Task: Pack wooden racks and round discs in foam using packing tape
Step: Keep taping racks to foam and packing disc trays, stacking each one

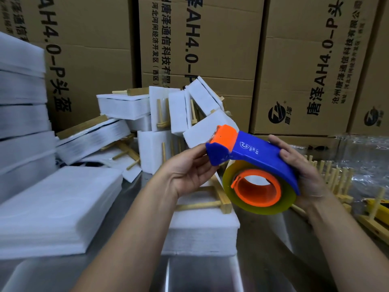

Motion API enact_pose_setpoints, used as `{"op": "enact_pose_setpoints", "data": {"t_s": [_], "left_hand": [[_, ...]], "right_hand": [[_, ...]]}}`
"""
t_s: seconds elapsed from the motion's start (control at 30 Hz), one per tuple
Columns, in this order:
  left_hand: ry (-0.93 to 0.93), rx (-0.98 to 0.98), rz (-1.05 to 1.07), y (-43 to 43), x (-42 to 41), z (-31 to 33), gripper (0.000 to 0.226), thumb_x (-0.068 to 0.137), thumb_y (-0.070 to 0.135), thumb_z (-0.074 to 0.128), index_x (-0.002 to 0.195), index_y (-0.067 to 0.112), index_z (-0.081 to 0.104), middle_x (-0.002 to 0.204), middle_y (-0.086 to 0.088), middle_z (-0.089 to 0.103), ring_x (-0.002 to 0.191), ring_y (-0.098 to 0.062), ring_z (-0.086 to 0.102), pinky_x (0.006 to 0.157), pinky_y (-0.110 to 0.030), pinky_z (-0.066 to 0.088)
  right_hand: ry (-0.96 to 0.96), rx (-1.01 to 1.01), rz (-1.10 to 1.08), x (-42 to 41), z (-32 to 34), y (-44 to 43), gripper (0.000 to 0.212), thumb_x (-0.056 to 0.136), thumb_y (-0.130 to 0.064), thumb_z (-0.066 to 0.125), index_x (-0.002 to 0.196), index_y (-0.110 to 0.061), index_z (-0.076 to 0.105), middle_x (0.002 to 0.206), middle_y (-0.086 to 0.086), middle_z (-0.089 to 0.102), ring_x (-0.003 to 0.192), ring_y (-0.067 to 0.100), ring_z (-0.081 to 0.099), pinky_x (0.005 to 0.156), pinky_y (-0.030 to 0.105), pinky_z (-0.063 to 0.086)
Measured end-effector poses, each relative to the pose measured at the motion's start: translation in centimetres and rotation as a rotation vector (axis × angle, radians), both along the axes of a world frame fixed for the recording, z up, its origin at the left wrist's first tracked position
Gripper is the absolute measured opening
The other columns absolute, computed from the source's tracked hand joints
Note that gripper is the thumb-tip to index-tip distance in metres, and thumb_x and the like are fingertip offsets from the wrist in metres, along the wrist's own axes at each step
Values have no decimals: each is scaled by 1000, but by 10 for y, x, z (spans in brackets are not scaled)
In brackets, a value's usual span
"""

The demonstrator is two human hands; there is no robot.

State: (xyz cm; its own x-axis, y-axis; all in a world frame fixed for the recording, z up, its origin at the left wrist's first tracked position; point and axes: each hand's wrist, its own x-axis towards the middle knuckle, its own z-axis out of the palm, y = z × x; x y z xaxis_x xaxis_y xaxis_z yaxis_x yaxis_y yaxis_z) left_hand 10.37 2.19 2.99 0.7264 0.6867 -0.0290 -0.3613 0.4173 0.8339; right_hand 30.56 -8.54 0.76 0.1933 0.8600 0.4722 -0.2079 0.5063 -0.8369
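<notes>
A blue and orange tape dispenser [252, 152] with a yellowish tape roll [259, 190] is held up in the middle of the view. My right hand [303, 171] grips its blue body from the right. My left hand [189, 171] holds its front end near the orange cutter. Below the hands lies a wooden rack [212, 202] on a white foam block [202, 230]. Behind them is a heap of foam-wrapped racks [168, 114] with wooden pegs sticking out.
A stack of foam sheets [54, 209] lies at the left, with taller foam piles [21, 114] behind it. Bare wooden racks [345, 186] stand at the right. Cardboard boxes [305, 60] form a wall at the back. The steel tabletop [189, 275] fills the foreground.
</notes>
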Motion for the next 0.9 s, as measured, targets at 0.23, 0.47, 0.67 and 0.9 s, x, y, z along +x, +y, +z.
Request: {"op": "enact_pose_setpoints", "data": {"t_s": [0.23, 0.47, 0.67, 0.9], "left_hand": [[72, -32, 94, 1, 5, -6, 11, 87, 13, 61, 96, 6, 60, 63, -10, 70, 49, -14, 66, 46, -21, 54], [-14, -180, 174, 1, 12, -8, 7, 89, 12, 60, 87, 4, 59, 55, -9, 67, 43, -15, 64, 40, -21, 51], [-70, -270, 202, -2, 14, -8, 13, 87, 14, 64, 84, 4, 59, 52, -11, 66, 41, -15, 63, 39, -22, 51], [2, 49, 387, -2, 6, 10, 11, 85, 11, 66, 76, 7, 62, 52, -4, 66, 43, -8, 63, 40, -17, 48]], "right_hand": [[-88, -17, -15, 5, 0, 0, 30, 73, -12, 62, 93, -28, 77, 106, 0, 72, 87, 18, 70, 72, 28, 59], [-355, -131, -24, 9, 8, -8, 111, 20, -44, 95, 123, -33, 55, 111, -6, 70, 99, 19, 68, 74, 25, 56], [-739, -177, -263, -2, 15, -14, 102, 48, -12, 92, 121, -63, 40, 123, -15, 45, 97, 5, 64, 72, 19, 55], [-637, 237, -555, -10, 20, -21, 75, 64, 20, 72, 109, -39, 58, 130, 6, 46, 97, 10, 66, 76, 16, 54]]}}
